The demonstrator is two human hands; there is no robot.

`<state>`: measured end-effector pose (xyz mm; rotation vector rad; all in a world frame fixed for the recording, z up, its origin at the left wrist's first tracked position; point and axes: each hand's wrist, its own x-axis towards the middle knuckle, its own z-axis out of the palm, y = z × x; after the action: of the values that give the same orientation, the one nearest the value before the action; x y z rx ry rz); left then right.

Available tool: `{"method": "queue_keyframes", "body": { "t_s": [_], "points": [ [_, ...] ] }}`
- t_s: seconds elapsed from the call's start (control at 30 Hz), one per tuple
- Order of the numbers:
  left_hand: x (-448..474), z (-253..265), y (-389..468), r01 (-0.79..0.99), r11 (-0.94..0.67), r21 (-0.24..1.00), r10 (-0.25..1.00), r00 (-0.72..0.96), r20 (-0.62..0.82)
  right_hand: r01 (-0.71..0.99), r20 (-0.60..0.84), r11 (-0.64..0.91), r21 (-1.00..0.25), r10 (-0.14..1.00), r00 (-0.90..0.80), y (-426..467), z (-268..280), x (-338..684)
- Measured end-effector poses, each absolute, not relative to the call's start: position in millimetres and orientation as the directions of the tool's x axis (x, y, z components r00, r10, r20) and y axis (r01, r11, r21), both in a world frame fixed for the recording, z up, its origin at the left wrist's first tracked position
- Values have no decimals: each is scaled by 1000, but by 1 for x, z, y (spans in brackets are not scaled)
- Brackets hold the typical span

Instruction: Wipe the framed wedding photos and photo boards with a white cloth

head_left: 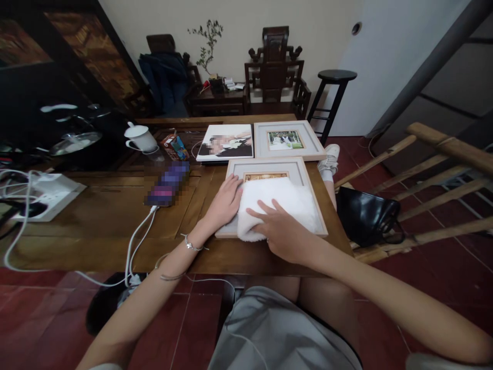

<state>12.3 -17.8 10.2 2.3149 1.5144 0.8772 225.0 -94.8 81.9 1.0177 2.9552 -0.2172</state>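
While the right hand [283,228] rests on a folded white cloth [285,192] with its fingers fanned out over the top rather than closed round it, the left hand [227,200] lies palm down along the left side of a pale wooden picture frame [265,165], its fingers stretched out, their tips by the left side of the cloth; whether they touch it I cannot tell. That frame lies flat near the right end of the wooden tabletop [111,221], its lower side not far from the near edge, and the cloth covers much of it, leaving just the upper strip of the picture inside in view. Beyond it, towards the far right corner of the tabletop, lies a second pale frame [285,140] with a photo in its wide mat, and just left of that lies a photo panel [225,141]. Further left along the tabletop stand a drink carton [175,147] and a lidded white mug [141,139], with a pot [77,143] under a glass lid beyond them. A phone [167,185], blurred out, lies between carton and near edge, a white cable [133,246] running from it over that edge. Towards the left end sits a white power strip [54,198] with cords plugged in.
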Motion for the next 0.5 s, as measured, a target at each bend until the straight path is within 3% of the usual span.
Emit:
{"method": "queue_keyframes", "body": {
  "t_s": [0.17,0.23,0.33,0.4,0.5],
  "points": [
    [12,9,-16,756,-438,487,891,291,349,641,-76,764,-76,637,-767,-62,78,227],
    [11,8,-16,766,-444,464,887,305,346,698,-62,716,22,698,-713,-39,77,234],
    [11,7,-16,774,-448,448,884,309,350,770,75,618,159,770,-633,-3,72,239],
    [10,6,-16,771,-451,449,881,307,359,811,133,558,176,802,-582,16,68,236],
    [9,5,-15,759,-463,458,874,306,377,834,95,527,164,833,-545,23,64,224]
  ]
}}
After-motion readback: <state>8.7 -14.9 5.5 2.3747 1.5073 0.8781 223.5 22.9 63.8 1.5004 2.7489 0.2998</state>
